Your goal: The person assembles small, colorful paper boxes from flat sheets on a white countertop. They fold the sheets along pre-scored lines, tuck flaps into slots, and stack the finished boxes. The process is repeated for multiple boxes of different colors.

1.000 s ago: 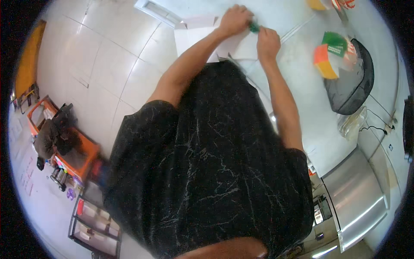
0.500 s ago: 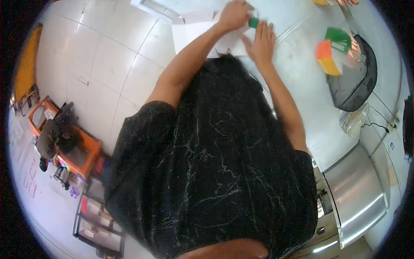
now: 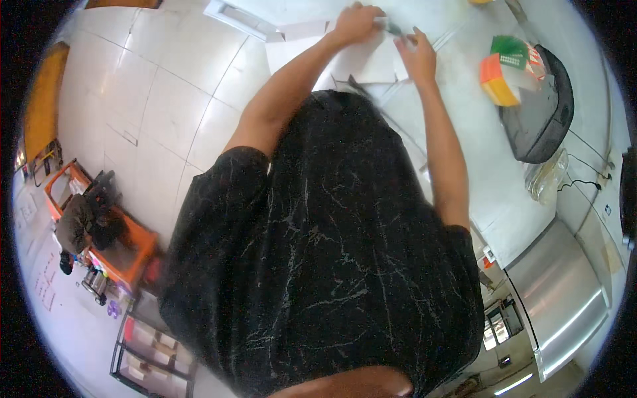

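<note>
A creased white sheet of paper or thin card [image 3: 363,61] with raised flaps lies on the pale worktop at the top of the view. Over its far part my left hand [image 3: 358,25] is closed, fingers bent, beside a small green object [image 3: 393,28]. That object is blurred, and its kind does not show. My right hand [image 3: 419,56] is raised at the sheet's right edge, thumb and fingers curled in toward the green object. What either hand pinches is too small and smeared to make out.
A grey-black bag [image 3: 554,116] lies on the worktop [image 3: 464,126] to the right, with a green, orange and yellow package [image 3: 501,79] on it. Clear plastic wrapping [image 3: 547,176] is nearby. At left, a person [image 3: 83,222] is by an orange-framed cart [image 3: 133,249].
My right hand has lifted from lying flat on the sheet and moved right, its fingers now curled. The green object has tilted and blurred. My left hand has shifted slightly.
</note>
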Available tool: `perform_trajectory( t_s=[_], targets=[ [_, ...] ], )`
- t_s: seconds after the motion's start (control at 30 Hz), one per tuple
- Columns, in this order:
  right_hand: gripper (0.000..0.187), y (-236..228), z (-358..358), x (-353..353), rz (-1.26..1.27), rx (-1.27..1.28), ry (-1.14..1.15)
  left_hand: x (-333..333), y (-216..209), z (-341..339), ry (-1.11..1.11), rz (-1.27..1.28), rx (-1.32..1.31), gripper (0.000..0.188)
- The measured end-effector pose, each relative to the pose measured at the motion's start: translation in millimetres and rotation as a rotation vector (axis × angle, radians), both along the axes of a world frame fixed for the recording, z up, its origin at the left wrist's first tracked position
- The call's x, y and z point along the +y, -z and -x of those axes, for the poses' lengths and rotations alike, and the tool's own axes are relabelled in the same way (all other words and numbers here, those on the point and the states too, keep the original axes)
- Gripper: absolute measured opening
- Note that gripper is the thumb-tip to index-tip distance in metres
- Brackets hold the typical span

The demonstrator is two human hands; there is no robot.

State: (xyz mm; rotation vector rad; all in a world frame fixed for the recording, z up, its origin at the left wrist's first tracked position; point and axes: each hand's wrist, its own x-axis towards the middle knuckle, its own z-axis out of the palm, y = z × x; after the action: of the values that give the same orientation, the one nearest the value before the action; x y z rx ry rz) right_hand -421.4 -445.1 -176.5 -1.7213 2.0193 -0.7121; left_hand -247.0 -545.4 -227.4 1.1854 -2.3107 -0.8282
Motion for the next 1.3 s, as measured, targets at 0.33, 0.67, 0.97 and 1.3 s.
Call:
perform_trajectory(
  t_s=[0.33, 0.67, 0.97, 1.3],
  targets=[
    [0.047, 1, 14, -40, -0.318, -0.099, 0.140, 10, -34, -12, -0.008, -0.219, -0.115, 0.036],
    [0.057, -21, 23, -46, -0.077, -0.202, 0.208, -31, -29, -19, -0.152, -0.287, 0.050, 0.043],
    [0.076, -62, -2, 51, -0.196, -0.558, 0.395, -59, -20, -31, -0.507, -0.491, 0.341, 0.060],
    [0.080, -79, 10, 137, 0.007, 0.073, 0.180, -5, 54, -29, -0.945, -0.747, 0.460, 0.042]
  ],
)
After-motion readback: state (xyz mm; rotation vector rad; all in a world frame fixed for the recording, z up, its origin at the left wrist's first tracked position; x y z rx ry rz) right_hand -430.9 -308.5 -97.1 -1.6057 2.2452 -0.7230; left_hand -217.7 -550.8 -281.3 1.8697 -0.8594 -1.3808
